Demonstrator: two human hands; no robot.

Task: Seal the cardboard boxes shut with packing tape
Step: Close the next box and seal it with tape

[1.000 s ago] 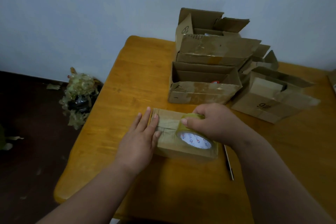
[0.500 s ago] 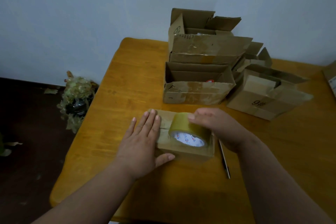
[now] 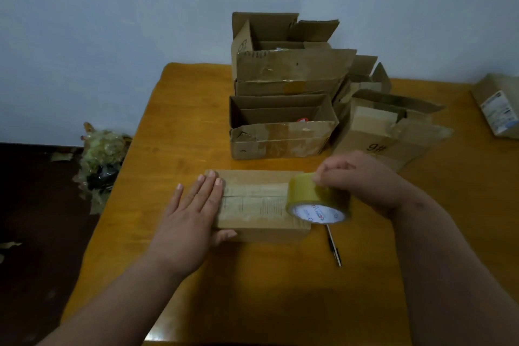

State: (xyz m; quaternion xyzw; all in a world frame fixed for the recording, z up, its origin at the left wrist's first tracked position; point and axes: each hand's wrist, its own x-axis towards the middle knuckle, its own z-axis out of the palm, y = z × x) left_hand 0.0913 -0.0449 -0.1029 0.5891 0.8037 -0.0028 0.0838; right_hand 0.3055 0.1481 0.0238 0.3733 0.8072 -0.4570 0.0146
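One closed cardboard box (image 3: 259, 202), brown, flaps meeting along a taped centre seam, lies flat near the front of the wooden table (image 3: 179, 109). Left hand (image 3: 191, 213) rests flat, fingers spread, on the box's 9 o'clock end. Right hand (image 3: 362, 180) is clamped on one roll of yellowish packing tape (image 3: 317, 199) at the box's 3 o'clock end. At 12 o'clock stand four open boxes (image 3: 280, 132). One pen (image 3: 334, 247) lies at the box's 4 o'clock.
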